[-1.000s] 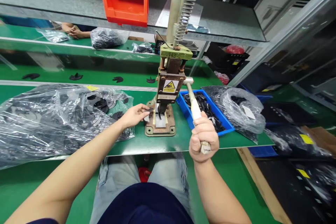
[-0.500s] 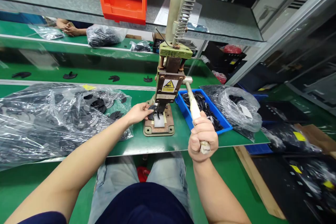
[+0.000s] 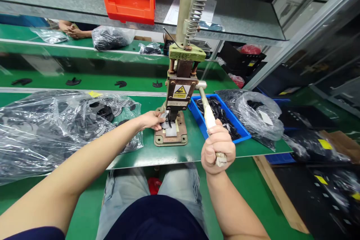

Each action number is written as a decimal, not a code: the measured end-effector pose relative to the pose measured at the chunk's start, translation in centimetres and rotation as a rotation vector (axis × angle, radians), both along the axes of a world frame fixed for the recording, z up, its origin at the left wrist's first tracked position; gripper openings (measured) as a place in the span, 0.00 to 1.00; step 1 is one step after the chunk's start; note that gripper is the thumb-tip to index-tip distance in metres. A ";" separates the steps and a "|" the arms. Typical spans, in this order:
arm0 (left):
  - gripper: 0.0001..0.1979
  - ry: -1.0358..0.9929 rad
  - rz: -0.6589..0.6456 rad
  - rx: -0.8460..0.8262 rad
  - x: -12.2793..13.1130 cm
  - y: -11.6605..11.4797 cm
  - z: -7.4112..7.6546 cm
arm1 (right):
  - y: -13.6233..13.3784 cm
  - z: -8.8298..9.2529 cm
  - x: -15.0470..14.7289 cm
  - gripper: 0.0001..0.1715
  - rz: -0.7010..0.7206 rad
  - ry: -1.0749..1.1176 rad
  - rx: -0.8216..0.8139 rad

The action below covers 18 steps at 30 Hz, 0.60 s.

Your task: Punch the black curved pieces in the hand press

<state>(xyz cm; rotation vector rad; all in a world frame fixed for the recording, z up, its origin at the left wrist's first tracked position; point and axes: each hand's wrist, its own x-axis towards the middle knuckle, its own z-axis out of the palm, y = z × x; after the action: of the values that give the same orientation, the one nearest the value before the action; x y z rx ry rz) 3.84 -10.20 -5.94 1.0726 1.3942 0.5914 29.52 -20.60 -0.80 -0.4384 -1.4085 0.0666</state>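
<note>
A thin, flat, dark grey piece (image 3: 164,120) is at the left side of the foot of the tall green and brown metal press (image 3: 182,78). The person's left hand (image 3: 152,120) pinches it between thumb and fingers. It is close to the press's dark metal block (image 3: 173,114), but I can't tell if any of it is under there. A small, shiny, light grey plate (image 3: 171,132) lies on the foot, at the front of the press. The right hand (image 3: 218,148) is wrapped tight around the long, pale, taped lever (image 3: 208,112) on the right of the press.

I think the step now is putting the grey piece in its spot on the press. The next move seems to need the piece lined up well, and fingers well away from the block before any pull on the lever.

Right of the press is a blue plastic tray (image 3: 201,130) full of small black bits. Left of the press, a big, clear plastic bag (image 3: 56,131) of dark flat pieces lies on the shiny green table (image 3: 152,159). Behind the press, to the left, another person's folded hands (image 3: 73,32) rest.
</note>
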 end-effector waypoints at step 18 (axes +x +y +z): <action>0.26 -0.089 -0.055 0.198 -1.9 -0.5 -0.8 | -0.2 0.1 0.7 0.08 0.003 -0.065 -0.012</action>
<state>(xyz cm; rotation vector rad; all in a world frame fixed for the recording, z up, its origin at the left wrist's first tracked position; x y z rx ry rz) 1.96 -10.73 -6.74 1.2226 1.2437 0.7399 30.26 -20.82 -0.75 -0.4517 -1.4735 0.0636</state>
